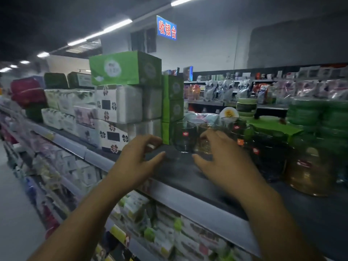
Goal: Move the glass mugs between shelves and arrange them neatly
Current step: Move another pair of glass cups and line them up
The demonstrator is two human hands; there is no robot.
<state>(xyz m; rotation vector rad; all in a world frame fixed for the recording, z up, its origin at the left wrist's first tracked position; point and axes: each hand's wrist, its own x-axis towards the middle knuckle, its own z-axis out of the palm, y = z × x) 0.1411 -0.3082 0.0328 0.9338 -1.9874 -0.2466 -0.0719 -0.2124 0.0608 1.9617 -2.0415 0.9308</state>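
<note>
Several glass mugs stand on the dark top shelf [175,172]. A clear mug with a red sticker [184,137] stands beside the green boxes. Right next to it is a small amber mug [203,146], and my right hand [224,159] curls round it, thumb in front and fingers over the rim. My left hand [139,157] hovers over the shelf to the left of the mugs, fingers loosely bent, holding nothing. More clear mugs [234,127] stand behind, dark mugs [267,155] to the right, and a large amber mug [310,172] at the far right.
Stacked green boxes [172,108] and white tissue packs [120,104] border the mugs on the left. Green plates and lids [308,113] pile up at the back right. The shelf's grey front rail [197,206] runs below my wrists, with packed goods on the lower shelves.
</note>
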